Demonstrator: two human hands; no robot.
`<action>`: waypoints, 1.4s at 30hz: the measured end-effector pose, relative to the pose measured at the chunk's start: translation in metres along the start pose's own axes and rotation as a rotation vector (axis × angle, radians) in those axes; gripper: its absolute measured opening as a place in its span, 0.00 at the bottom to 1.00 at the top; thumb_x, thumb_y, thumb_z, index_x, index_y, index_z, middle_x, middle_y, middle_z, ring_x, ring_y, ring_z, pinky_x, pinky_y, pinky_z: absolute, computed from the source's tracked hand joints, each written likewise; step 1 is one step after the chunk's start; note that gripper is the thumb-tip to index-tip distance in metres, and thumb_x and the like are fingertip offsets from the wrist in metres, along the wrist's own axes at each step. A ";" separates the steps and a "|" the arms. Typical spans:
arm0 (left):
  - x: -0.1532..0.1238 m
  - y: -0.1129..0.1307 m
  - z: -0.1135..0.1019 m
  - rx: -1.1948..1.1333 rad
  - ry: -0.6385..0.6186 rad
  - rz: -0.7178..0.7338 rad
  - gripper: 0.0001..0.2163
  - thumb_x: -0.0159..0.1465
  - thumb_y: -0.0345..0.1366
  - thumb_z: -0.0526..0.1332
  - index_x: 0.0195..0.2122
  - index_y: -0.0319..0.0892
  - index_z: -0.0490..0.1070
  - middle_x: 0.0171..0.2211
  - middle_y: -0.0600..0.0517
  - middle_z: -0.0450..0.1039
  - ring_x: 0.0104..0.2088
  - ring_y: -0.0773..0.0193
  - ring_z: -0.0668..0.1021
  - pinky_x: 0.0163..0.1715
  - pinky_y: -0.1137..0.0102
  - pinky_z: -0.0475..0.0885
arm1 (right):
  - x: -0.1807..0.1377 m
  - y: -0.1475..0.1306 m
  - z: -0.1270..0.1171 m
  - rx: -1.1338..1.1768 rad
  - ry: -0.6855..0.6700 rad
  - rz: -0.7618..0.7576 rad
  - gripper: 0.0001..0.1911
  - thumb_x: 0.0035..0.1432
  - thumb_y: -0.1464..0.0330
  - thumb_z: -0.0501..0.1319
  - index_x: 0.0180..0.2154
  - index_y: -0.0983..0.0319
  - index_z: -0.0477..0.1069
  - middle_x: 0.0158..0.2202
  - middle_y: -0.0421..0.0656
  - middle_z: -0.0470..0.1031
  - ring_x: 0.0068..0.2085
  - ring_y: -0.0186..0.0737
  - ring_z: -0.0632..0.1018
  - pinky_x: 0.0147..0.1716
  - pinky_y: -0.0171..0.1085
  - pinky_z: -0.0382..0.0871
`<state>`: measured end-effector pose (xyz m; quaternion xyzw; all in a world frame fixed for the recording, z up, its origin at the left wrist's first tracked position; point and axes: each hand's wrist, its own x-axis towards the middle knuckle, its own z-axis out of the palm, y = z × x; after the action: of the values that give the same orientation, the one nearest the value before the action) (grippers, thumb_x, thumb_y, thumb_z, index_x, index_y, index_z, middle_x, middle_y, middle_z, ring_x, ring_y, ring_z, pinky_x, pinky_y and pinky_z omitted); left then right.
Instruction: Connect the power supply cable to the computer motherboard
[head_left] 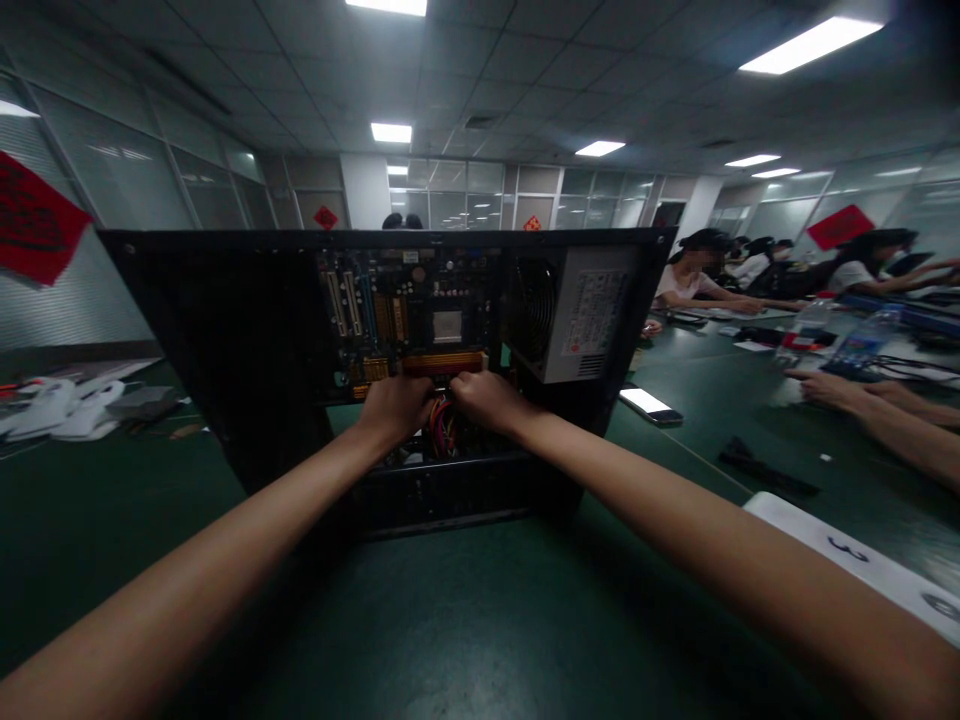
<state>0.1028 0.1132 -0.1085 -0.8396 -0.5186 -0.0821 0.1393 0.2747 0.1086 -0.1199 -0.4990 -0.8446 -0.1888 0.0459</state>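
An open black computer case [225, 330] stands on the dark green table [465, 620] in front of me. Inside it I see a motherboard [397, 310] with slots, a fan [534, 308] and a grey power supply [592, 312]. My left hand [395, 405] and my right hand [487, 398] reach into the case side by side, fingers curled, at the lower edge of the motherboard. Between them shows a bundle of red and yellow cables [442, 428]. Both hands are closed; what their fingers grip is hidden.
A phone [651, 405] with a lit screen lies right of the case. A co-worker's forearms [877, 415] rest on the table at right, near a water bottle [862, 345]. Other people sit further back. White items [67, 405] lie at the left. A numbered white card [855, 560] lies at my right.
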 end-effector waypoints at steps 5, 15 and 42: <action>0.001 0.000 0.001 0.014 0.015 -0.003 0.17 0.67 0.45 0.53 0.45 0.42 0.78 0.38 0.41 0.81 0.40 0.47 0.82 0.37 0.61 0.74 | 0.000 0.000 -0.001 -0.009 -0.006 -0.011 0.15 0.67 0.76 0.49 0.47 0.70 0.72 0.45 0.57 0.77 0.45 0.50 0.80 0.41 0.40 0.72; 0.001 0.000 0.001 -0.004 0.029 0.007 0.17 0.67 0.44 0.52 0.45 0.43 0.78 0.39 0.41 0.81 0.41 0.44 0.82 0.37 0.59 0.75 | 0.001 -0.002 -0.003 0.030 -0.004 0.036 0.15 0.67 0.75 0.49 0.46 0.70 0.73 0.45 0.57 0.77 0.45 0.51 0.80 0.41 0.41 0.72; -0.003 -0.009 0.004 -0.050 0.041 0.019 0.16 0.67 0.44 0.55 0.47 0.44 0.78 0.40 0.41 0.81 0.42 0.43 0.82 0.38 0.57 0.74 | -0.006 -0.001 0.003 0.315 0.074 0.246 0.16 0.63 0.75 0.55 0.46 0.63 0.80 0.44 0.52 0.81 0.45 0.47 0.81 0.44 0.37 0.69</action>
<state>0.0931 0.1160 -0.1113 -0.8459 -0.5052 -0.1110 0.1297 0.2774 0.1046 -0.1241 -0.5777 -0.7941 -0.0656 0.1771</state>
